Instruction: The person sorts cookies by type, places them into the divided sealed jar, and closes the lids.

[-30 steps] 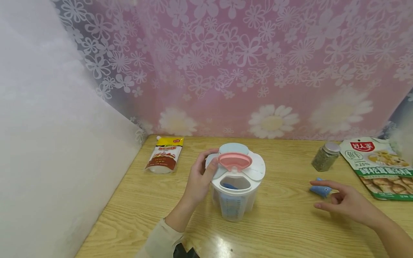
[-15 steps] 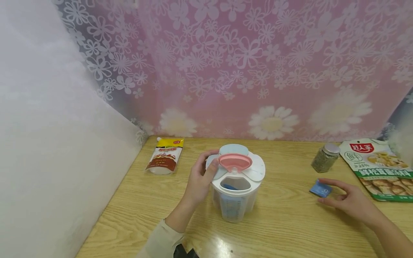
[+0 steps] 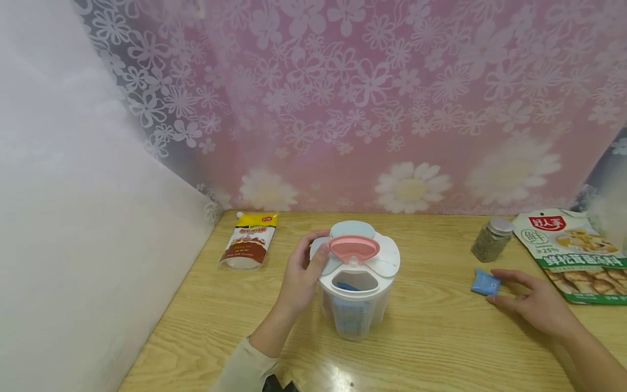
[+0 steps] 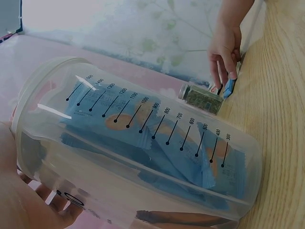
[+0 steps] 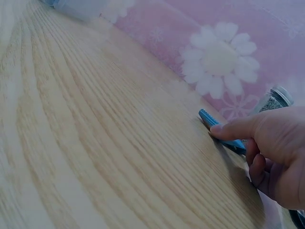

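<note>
A clear storage container (image 3: 354, 318) with a white flower-shaped lid (image 3: 387, 256) stands on the table, and its pink flap (image 3: 355, 247) is raised off a front opening. My left hand (image 3: 300, 272) grips the lid's left side, thumb on top and fingers around the back. Through the marked wall, the left wrist view shows several blue packets (image 4: 181, 162) in one compartment and something brown (image 4: 176, 217) in another. At the right, my right hand (image 3: 536, 302) pinches a small blue packet (image 3: 485, 282) by its edge between thumb and fingers, at the tabletop.
Behind the right hand stands a glass jar (image 3: 491, 240) of dried green flakes. A mushroom seasoning bag (image 3: 570, 245) lies beyond it at the right edge. A yellow, white and brown pouch (image 3: 249, 239) lies at the back left. Patterned cloth (image 3: 318, 109) borders the table's rear.
My right hand's thumb and fingers have closed in on the blue packet, which has turned and tilted slightly. The left hand and container hold the same place.
</note>
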A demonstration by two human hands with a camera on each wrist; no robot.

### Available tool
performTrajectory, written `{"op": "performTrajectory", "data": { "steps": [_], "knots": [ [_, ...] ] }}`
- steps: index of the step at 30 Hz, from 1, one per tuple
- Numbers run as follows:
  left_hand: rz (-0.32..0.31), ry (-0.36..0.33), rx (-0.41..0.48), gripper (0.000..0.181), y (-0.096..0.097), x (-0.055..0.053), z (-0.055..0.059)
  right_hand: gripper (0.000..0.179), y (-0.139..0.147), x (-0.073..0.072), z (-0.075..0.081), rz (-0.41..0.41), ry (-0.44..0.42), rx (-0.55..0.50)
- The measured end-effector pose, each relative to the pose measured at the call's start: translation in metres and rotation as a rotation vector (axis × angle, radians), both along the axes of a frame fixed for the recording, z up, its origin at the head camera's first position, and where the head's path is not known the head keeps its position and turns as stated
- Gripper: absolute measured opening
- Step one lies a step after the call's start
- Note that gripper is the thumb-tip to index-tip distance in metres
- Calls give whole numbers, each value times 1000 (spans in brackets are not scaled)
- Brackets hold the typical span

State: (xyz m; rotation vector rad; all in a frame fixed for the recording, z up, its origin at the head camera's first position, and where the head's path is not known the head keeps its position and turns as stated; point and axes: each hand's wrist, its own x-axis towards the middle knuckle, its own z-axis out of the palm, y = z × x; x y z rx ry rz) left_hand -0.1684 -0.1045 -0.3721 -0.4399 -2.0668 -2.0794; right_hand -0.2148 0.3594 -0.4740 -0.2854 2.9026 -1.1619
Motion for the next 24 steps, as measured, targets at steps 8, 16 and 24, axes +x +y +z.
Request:
{"op": "performTrajectory", "data": {
  "steps": [8, 16, 24],
  "knots": [
    [-4, -5, 6, 35, 0, 0, 0, 57, -1, -2, 5, 8, -63, 87],
    [-1, -10, 12, 35, 1, 1, 0, 45, -4, -4, 4, 27, -115, 40],
    [-5, 2, 14, 36, 0, 0, -1, 70, -22, -9, 7, 44, -92, 42]
  ]
}}
